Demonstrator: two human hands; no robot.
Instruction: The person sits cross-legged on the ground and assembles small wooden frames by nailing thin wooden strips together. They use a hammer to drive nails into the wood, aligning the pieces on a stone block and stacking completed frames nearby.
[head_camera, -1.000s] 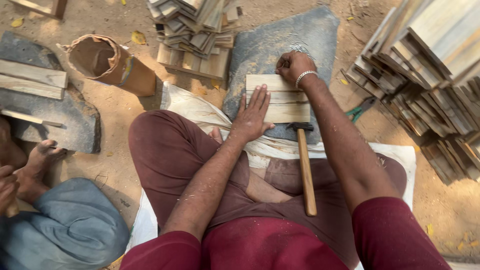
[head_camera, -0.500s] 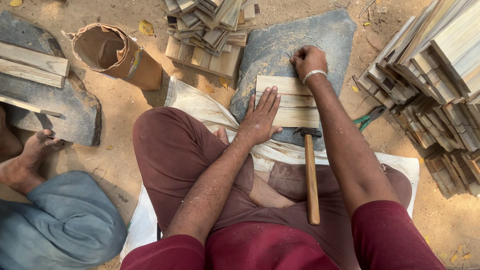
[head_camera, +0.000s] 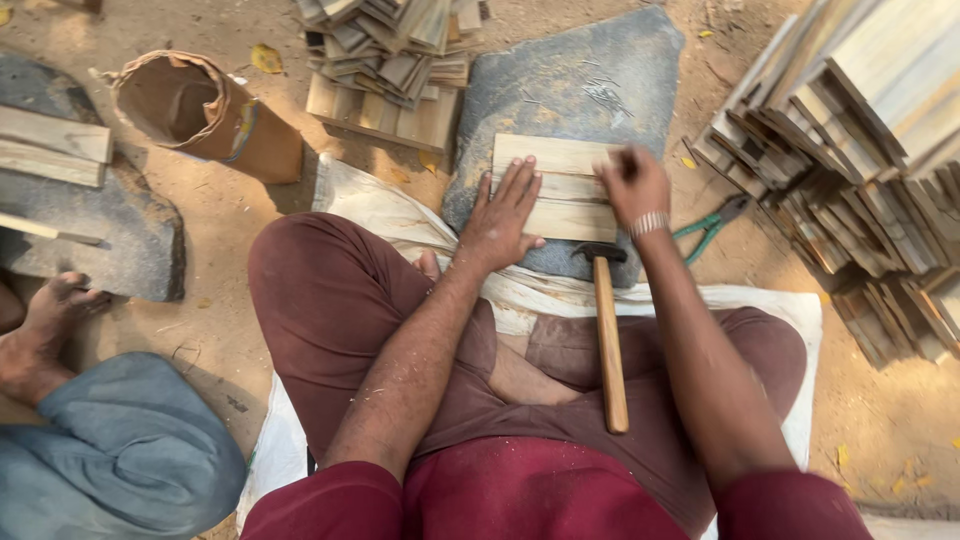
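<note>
A few pale wooden slats (head_camera: 553, 156) lie side by side on a grey stone slab (head_camera: 570, 80) in front of my crossed legs. My left hand (head_camera: 505, 215) rests flat on them, fingers spread. My right hand (head_camera: 632, 185) is at the slats' right edge, fingers pinched together and blurred; I cannot see whether anything is between them. A wooden-handled hammer (head_camera: 607, 340) lies on my lap, its head at the slab's near edge, and neither hand touches it. Loose nails (head_camera: 605, 95) are scattered on the slab's far part.
Green-handled pliers (head_camera: 712, 225) lie on the sand right of the slab. Stacked wood pieces stand at the top (head_camera: 395, 50) and right (head_camera: 850, 150). A brown paper bag (head_camera: 200, 115) lies top left. Another person's foot (head_camera: 50, 330) is beside a second slab (head_camera: 100, 230).
My right hand has come back from the nails at the slab's far part to the slats' right edge. The left hand stayed flat on the slats.
</note>
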